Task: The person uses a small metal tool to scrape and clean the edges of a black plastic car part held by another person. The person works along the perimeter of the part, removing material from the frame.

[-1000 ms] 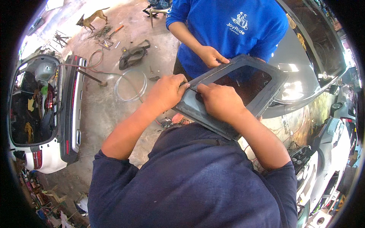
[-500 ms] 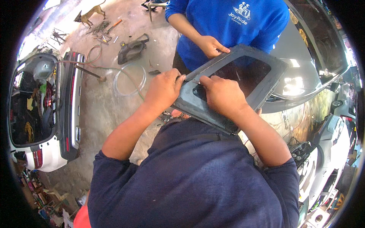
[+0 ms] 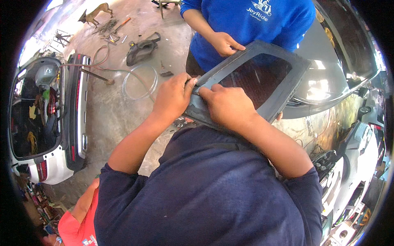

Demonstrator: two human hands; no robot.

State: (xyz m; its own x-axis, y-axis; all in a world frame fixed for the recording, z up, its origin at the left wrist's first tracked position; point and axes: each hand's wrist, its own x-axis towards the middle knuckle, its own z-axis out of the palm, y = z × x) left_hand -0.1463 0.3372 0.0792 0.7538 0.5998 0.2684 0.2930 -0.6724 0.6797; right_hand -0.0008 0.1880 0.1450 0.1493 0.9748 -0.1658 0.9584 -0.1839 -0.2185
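Observation:
A dark car window panel [image 3: 283, 80] with a wide grey border is held up tilted in front of me. My left hand [image 3: 175, 95] grips its left corner, thumb on top and fingers curled around the edge. Close beside it, my right hand [image 3: 230, 105] is closed over the lower border, its fingertips near the left thumb. Whatever the right fingers may be holding is hidden beneath them. Across from me, a co-worker in a blue top [image 3: 246, 25] steadies the far edge with one hand [image 3: 227, 44]; fingertips also show under the right edge.
A grey car [image 3: 318, 96] stands close at the right. To the left is a white car's rear end [image 3: 59, 170]. Behind the panel, a coiled clear hose [image 3: 139, 84], a black bag [image 3: 141, 51] and a dog [image 3: 96, 14] are on the floor. A red-shirted person [image 3: 80, 225] is at lower left.
My right hand has slid left along the panel's border toward my left hand. The panel has shifted slightly. More of the red-shirted person shows at lower left.

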